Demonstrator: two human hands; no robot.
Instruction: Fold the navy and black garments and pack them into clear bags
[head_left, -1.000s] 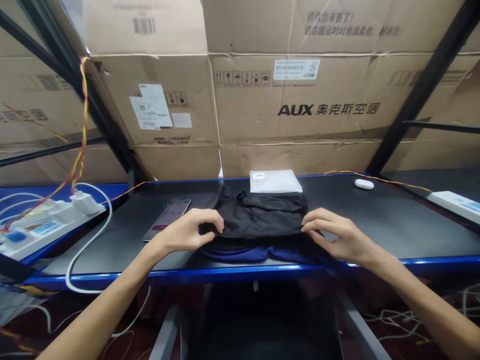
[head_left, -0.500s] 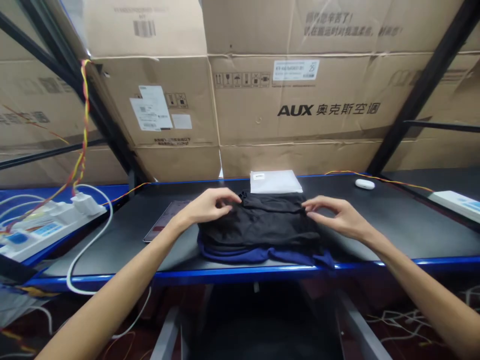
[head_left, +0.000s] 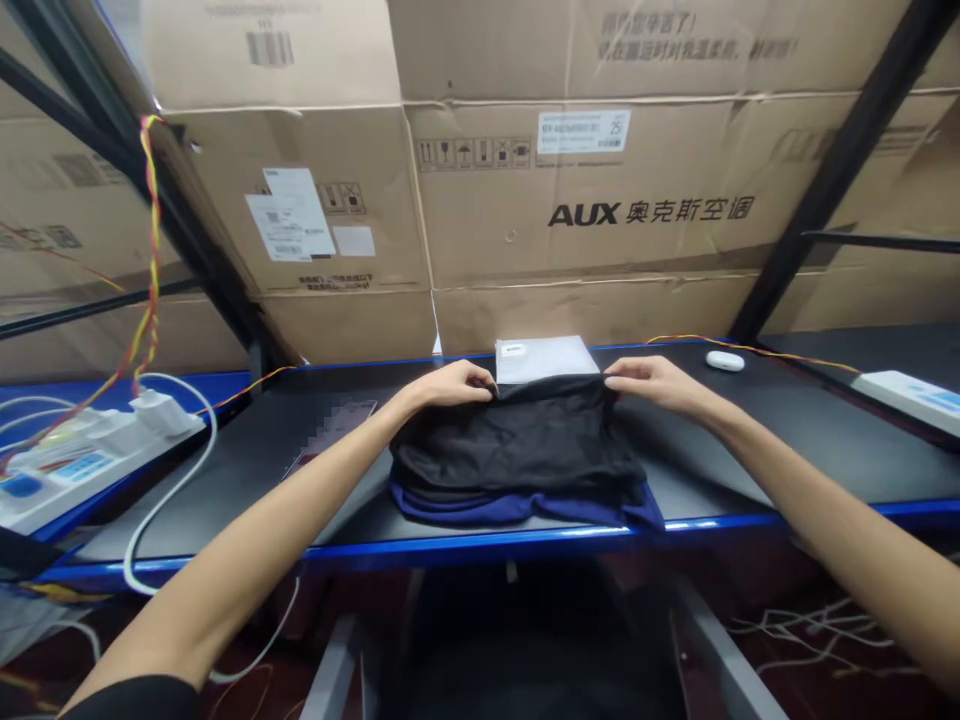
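Note:
A black cloth (head_left: pixel 525 440) lies folded near the front edge of the dark shelf, on top of a dark blue cloth (head_left: pixel 480 508) whose edge shows below it. My left hand (head_left: pixel 461 384) pinches the black cloth at its far left corner. At the far right corner, my right hand (head_left: pixel 641 382) grips the same cloth between thumb and fingers. The far edge is raised and stretched between both hands. Just behind it lies a flat white packet (head_left: pixel 547 356) with a small label, its near side partly hidden by the cloth.
A dark flat device (head_left: pixel 330 435) lies left of the cloth. Farther left is a white power strip (head_left: pixel 97 455) with plugs and cables. A small white case (head_left: pixel 724 361) and another power strip (head_left: pixel 911 395) are at the right. Large cartons (head_left: pixel 600 250) stand behind the shelf (head_left: pixel 765 450).
Both hands have closed on the black cloth and moved away from me and slightly up. Its far edge has been lifted and pulled straighter. The view has shifted slightly.

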